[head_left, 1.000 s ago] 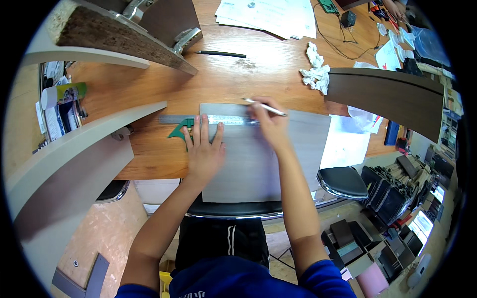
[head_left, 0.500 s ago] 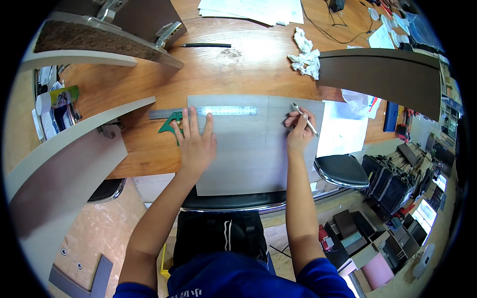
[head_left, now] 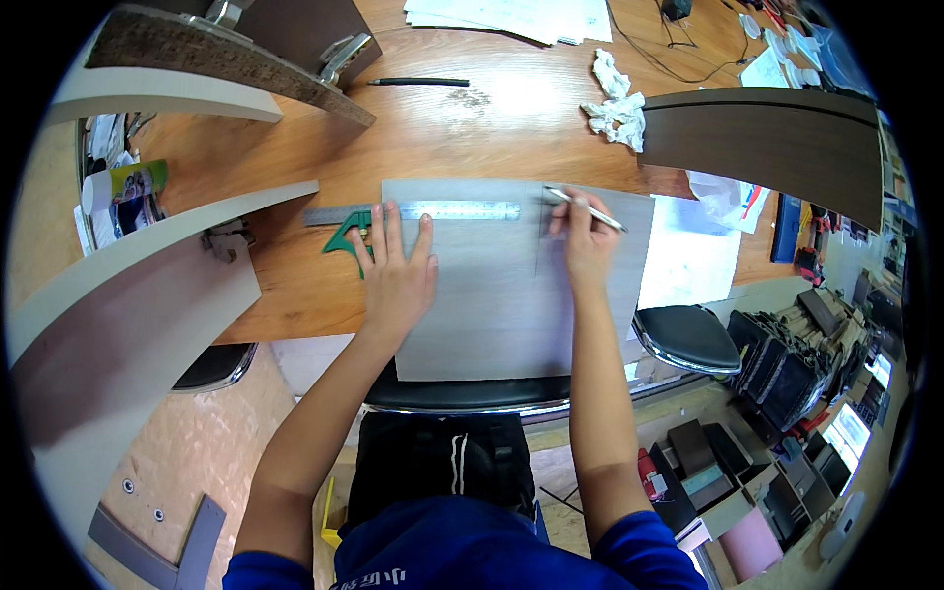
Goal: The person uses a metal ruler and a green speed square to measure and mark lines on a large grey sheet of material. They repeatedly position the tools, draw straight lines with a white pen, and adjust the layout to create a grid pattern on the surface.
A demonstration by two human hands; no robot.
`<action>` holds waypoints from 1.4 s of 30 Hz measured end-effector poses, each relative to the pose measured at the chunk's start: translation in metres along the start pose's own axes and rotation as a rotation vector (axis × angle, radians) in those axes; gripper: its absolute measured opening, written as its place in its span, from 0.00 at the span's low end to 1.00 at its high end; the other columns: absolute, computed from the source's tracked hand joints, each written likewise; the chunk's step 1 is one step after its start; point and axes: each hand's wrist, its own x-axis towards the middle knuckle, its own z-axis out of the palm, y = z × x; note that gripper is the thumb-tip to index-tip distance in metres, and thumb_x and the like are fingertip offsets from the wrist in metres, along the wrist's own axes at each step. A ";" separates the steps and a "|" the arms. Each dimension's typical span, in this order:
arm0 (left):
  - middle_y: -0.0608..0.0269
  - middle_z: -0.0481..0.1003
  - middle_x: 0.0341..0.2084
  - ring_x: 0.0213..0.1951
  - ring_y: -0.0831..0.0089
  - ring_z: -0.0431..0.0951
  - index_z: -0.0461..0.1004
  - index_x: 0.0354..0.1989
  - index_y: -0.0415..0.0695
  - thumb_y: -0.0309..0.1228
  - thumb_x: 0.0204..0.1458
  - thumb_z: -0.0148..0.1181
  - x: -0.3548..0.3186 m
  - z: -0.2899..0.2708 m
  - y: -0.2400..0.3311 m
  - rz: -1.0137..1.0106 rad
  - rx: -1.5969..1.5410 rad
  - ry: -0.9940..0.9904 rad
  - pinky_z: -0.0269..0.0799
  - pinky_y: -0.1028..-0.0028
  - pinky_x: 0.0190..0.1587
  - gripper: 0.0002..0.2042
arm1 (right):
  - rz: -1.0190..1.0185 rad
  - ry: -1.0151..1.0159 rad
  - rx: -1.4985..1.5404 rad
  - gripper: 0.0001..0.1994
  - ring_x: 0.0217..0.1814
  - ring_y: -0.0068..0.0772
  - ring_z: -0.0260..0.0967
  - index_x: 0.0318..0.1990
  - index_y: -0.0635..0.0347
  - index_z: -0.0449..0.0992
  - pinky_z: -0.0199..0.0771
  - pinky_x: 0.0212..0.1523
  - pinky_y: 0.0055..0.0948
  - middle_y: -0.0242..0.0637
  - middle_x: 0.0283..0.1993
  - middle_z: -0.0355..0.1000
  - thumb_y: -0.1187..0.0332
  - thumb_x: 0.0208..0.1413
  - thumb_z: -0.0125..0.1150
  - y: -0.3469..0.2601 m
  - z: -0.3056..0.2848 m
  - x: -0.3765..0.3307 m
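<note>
Pen pinched in right hand grip over grey board, left hand flat, fingers spread, beside ruler.

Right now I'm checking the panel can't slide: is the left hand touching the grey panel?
Touching. The head view shows the left hand spread flat, palm and fingers lying on the grey panel just below the metal ruler.

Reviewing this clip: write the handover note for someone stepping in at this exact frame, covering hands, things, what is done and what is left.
Left hand: flat on the grey rectangular board, by the steel ruler with green-handled square along its top edge.
Right hand: holds a slim silver pen, tip at the board's top edge.
Done: a thin line runs down from the top edge.
Left: I cannot tell whether more marking remains; a black pencil lies unused on the wooden table.
</note>
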 end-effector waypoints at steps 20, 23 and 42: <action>0.34 0.48 0.75 0.78 0.37 0.42 0.67 0.71 0.51 0.37 0.60 0.60 0.001 0.001 0.001 -0.035 -0.021 0.012 0.34 0.29 0.72 0.29 | 0.020 -0.666 -0.393 0.07 0.27 0.22 0.76 0.38 0.66 0.82 0.76 0.31 0.26 0.37 0.28 0.80 0.70 0.61 0.65 -0.012 0.139 0.018; 0.32 0.49 0.75 0.77 0.37 0.42 0.68 0.71 0.51 0.38 0.61 0.60 0.001 0.001 0.001 -0.036 -0.040 0.017 0.34 0.29 0.72 0.28 | 0.072 -0.655 -0.360 0.07 0.28 0.22 0.77 0.38 0.66 0.82 0.76 0.31 0.26 0.37 0.28 0.80 0.70 0.62 0.65 -0.006 0.138 0.019; 0.33 0.49 0.75 0.77 0.36 0.42 0.70 0.69 0.46 0.38 0.62 0.58 0.000 -0.005 0.012 -0.094 -0.051 0.014 0.34 0.33 0.74 0.26 | 0.027 -0.746 -0.413 0.10 0.29 0.21 0.73 0.38 0.68 0.83 0.75 0.32 0.27 0.36 0.28 0.80 0.68 0.62 0.64 -0.014 0.150 0.027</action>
